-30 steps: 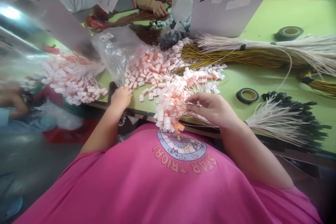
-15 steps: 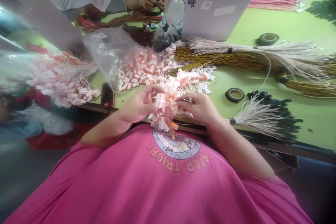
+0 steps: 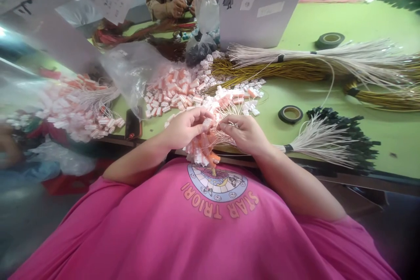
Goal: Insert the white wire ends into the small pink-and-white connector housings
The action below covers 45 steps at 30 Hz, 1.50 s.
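My left hand (image 3: 184, 129) is closed, with thumb and fingers pinching a small white plastic connector (image 3: 207, 123). Facing it, my right hand (image 3: 244, 133) is closed in a pinch; thin white wires show around its fingertips, and the wire end between them is too small to make out clearly. Beneath both hands hangs a bunch of wires with white and orange connectors (image 3: 200, 146), over the table's front edge. Just beyond lies a pile of loose white and orange connectors (image 3: 175, 92) on the green table (image 3: 308, 92).
Right of my hands are a black tape roll (image 3: 290, 114), a white wire bundle with black connectors (image 3: 323, 140), and long white (image 3: 354, 59) and yellow-brown wires (image 3: 285, 71). A clear plastic bag (image 3: 129, 70) and a phone (image 3: 133, 124) lie left. A person's hands (image 3: 179, 7) work opposite.
My left hand has closed in from a more spread grip and come nearer my right hand, now pinching a single connector. The whole view has shifted slightly.
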Tool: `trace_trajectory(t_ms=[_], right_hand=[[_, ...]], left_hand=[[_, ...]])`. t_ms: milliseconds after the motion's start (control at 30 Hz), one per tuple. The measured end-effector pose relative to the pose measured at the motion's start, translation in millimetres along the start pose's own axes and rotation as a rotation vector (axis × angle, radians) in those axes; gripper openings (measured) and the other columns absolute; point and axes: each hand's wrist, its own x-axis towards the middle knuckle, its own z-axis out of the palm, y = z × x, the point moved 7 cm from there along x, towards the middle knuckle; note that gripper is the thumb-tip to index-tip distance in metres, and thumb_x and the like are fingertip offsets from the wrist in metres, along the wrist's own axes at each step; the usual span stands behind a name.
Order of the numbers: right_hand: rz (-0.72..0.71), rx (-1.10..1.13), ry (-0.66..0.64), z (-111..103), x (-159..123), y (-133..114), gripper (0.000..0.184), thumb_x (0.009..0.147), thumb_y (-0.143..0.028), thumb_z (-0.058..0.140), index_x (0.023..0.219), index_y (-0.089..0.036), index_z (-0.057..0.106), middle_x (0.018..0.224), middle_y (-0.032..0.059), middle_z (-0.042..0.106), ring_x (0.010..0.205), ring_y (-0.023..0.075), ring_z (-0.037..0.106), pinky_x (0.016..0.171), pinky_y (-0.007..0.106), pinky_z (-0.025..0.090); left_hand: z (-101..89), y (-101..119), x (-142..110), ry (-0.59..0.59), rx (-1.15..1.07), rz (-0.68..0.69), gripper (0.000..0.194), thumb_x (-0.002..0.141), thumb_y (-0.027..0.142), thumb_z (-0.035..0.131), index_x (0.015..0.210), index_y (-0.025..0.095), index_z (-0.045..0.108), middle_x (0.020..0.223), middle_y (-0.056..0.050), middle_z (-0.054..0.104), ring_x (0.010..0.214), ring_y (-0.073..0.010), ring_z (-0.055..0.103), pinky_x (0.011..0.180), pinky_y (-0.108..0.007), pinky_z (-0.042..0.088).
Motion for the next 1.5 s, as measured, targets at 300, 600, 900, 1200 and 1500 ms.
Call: trace_trajectory(t_ms=[300,600,900,1200,1500], right_hand=[[-0.042,-0.125,0.033,4,0,2,0.016,0.077,-0.022,0.053,0.074,-0.015,0.066,0.062,-0.0005,0.058,0.059,0.0094,0.049,0.059,0.025,0.038],[-0.027,-0.200,0.067,5,0,3,0.018,0.077,-0.021,0.051,0.078,-0.015,0.068,0.065,0.0009,0.061,0.060,0.0104,0.049,0.060,0.025,0.038],[0.073,-0.162,0.104,2,-3,5,0.016,0.077,-0.025,0.050,0.067,-0.016,0.057,0.057,-0.0004,0.053,0.057,0.0110,0.045,0.055,0.025,0.036],[0.049,-0.196,0.061,1,-3,4,0.017,0.079,-0.027,0.054,0.065,-0.017,0.056,0.057,-0.0009,0.054,0.056,0.0114,0.047,0.054,0.026,0.036],[-0.136,0.003,0.139,-17,-3,-2,0.012,0.078,-0.024,0.059,0.080,-0.021,0.070,0.090,0.0047,0.069,0.084,0.0181,0.063,0.079,0.036,0.048]], left_hand=[[0.2,6,3,0.025,0.128,0.043,0.025,0.082,0.019,0.057,0.106,0.013,0.061,0.098,-0.008,0.066,0.084,-0.0139,0.063,0.078,-0.028,0.051],[5.5,28,0,0.077,0.507,0.235,0.022,0.081,0.014,0.055,0.097,0.019,0.068,0.087,-0.002,0.068,0.079,-0.0123,0.060,0.074,-0.026,0.048],[8.9,23,2,0.123,0.511,0.264,0.018,0.080,0.013,0.056,0.093,0.018,0.068,0.087,-0.004,0.067,0.078,-0.0134,0.059,0.073,-0.028,0.047],[13.8,32,-9,0.114,0.610,0.443,0.017,0.084,0.014,0.054,0.097,0.018,0.065,0.086,-0.004,0.066,0.081,-0.0148,0.058,0.078,-0.030,0.046],[-92.4,-17,-14,0.472,0.816,0.164,0.031,0.080,0.026,0.062,0.110,0.020,0.062,0.106,-0.008,0.060,0.104,-0.0249,0.052,0.094,-0.040,0.038]])
